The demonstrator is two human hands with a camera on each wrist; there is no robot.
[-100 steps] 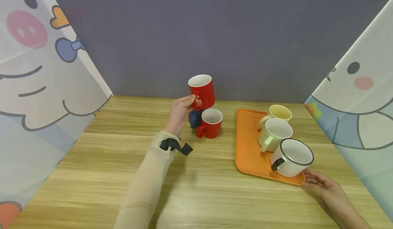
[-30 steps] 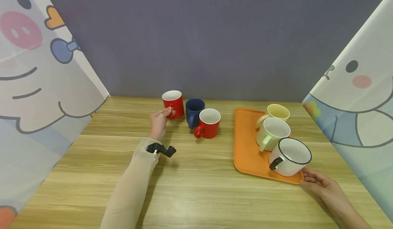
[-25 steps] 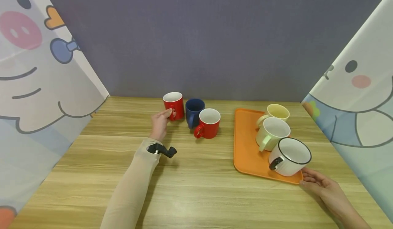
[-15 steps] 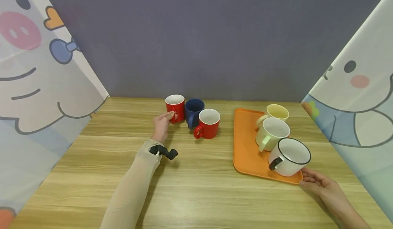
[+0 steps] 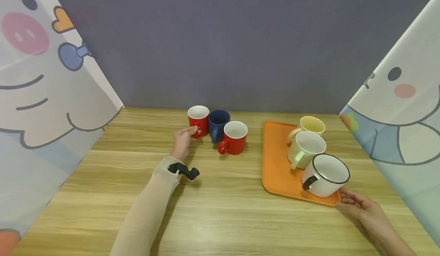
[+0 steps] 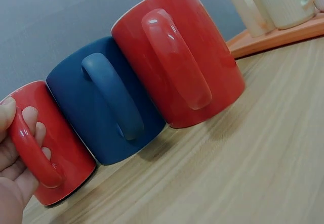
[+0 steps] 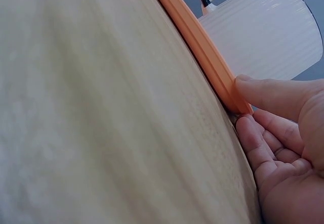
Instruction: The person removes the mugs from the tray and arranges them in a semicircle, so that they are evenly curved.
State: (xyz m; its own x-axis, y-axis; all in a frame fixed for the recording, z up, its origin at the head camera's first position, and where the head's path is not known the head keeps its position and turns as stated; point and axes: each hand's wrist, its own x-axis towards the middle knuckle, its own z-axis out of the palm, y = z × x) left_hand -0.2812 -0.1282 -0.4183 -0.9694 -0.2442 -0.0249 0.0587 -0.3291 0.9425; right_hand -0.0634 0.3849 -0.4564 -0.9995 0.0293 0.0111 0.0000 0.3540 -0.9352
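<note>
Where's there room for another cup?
Bare table lies between the left sleeve and orange tray; the tray's left strip is free too. Crowded: the tray's right side, and the row of left red mug, blue mug, right red mug.

Near mid-frame, on a wood-grain table [image 5: 220, 206], a red cylindrical mug [image 5: 202, 123] stands just left of a blue cylindrical mug [image 5: 219, 123], with a second red mug [image 5: 237, 140] before the latter, to its right. Farther right, an orange rectangular tray [image 5: 275, 164] bears, back to front, a yellow cup [image 5: 312, 125], a pale-green cup [image 5: 308, 149] and a black-rimmed white mug [image 5: 324, 181].
</note>
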